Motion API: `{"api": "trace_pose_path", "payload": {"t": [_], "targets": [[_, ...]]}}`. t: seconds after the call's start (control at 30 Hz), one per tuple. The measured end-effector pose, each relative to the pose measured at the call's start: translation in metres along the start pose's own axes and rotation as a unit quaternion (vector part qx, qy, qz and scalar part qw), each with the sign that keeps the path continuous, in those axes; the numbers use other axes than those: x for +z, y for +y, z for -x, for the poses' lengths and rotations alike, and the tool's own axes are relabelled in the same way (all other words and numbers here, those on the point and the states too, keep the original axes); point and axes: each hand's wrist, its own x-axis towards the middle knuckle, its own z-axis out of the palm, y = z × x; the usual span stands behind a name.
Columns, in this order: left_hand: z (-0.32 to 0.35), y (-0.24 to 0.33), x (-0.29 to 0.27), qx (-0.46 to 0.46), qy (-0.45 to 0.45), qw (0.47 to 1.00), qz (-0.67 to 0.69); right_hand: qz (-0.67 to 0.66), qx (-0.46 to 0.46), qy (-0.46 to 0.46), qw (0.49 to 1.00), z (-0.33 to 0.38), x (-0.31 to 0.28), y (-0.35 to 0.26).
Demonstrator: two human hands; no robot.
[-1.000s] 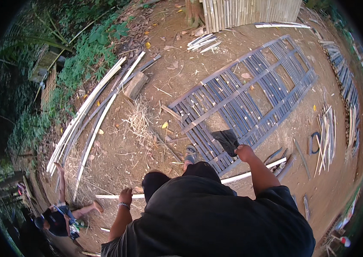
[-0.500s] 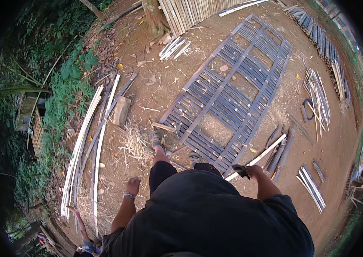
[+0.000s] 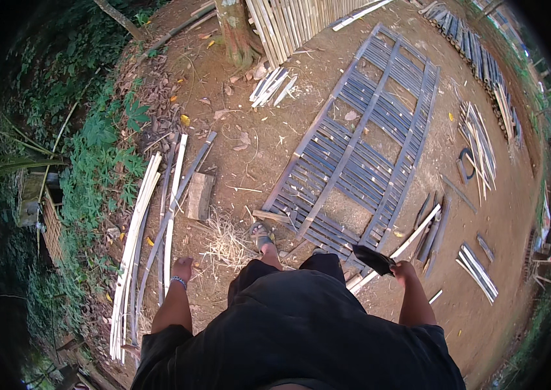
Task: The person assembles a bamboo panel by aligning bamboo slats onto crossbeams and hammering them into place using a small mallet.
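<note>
Right hand (image 3: 405, 272) | gripping black flat object (image 3: 373, 260) | long axis points forward-left

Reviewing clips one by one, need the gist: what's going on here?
A person outdoors grips a dark, flat thing in the right hand; what it is, I cannot tell. Nothing shows in the left hand, held out to the side. Ahead, a dark slatted frame lies on the ground, with long pale strips at the left.
</note>
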Motion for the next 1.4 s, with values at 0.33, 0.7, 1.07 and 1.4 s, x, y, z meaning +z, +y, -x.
{"api": "trace_pose_path", "payload": {"t": [0.33, 0.7, 1.07, 1.4], "targets": [[-0.062, 0.09, 0.002, 0.078, -0.058, 0.995, 0.002, -0.197, -0.12, 0.013, 0.973, 0.089, 0.024, -0.176], [-0.014, 0.12, 0.056, 0.1, -0.141, 0.98, -0.102, -0.305, -0.111, -0.038, 0.945, 0.088, 0.03, -0.173], [0.035, 0.097, 0.091, 0.087, -0.119, 0.988, -0.046, -0.224, -0.083, -0.03, 0.97, 0.041, 0.054, -0.078], [0.017, 0.066, 0.122, 0.094, -0.21, 0.96, -0.162, -0.294, 0.014, 0.058, 0.954, -0.036, 0.072, -0.043]]}}
